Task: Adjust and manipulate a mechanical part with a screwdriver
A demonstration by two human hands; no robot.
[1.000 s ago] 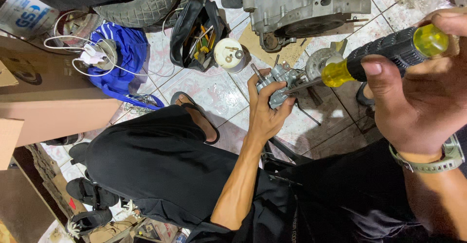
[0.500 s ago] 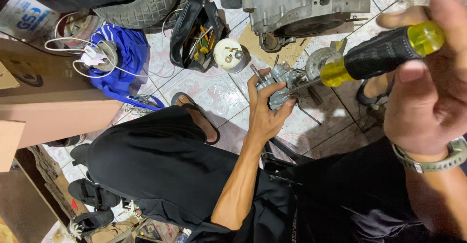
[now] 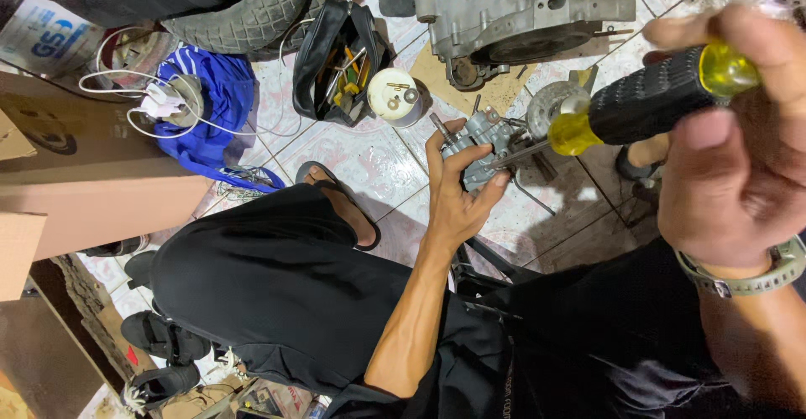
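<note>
- Head view: clenched in the grip of the left hand (image 3: 457,205) is a small grey metal part (image 3: 480,146), held above the tiled floor (image 3: 369,159).
- A black-and-yellow screwdriver (image 3: 646,100) is grasped by the right hand (image 3: 739,159), its shaft tip set against the metal part.
- An engine case (image 3: 520,7) is seen beyond, on cardboard.
- A tool bag (image 3: 340,58) and white cup (image 3: 395,96) lie near.

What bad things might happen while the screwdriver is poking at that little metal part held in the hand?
The left hand holds the small metal part in the air, and the screwdriver in the right hand points its tip at it. If the tip slips, it could jab the fingers wrapped around the part. The part could also drop onto the tiled floor, and small pieces might roll away among the clutter.
</note>
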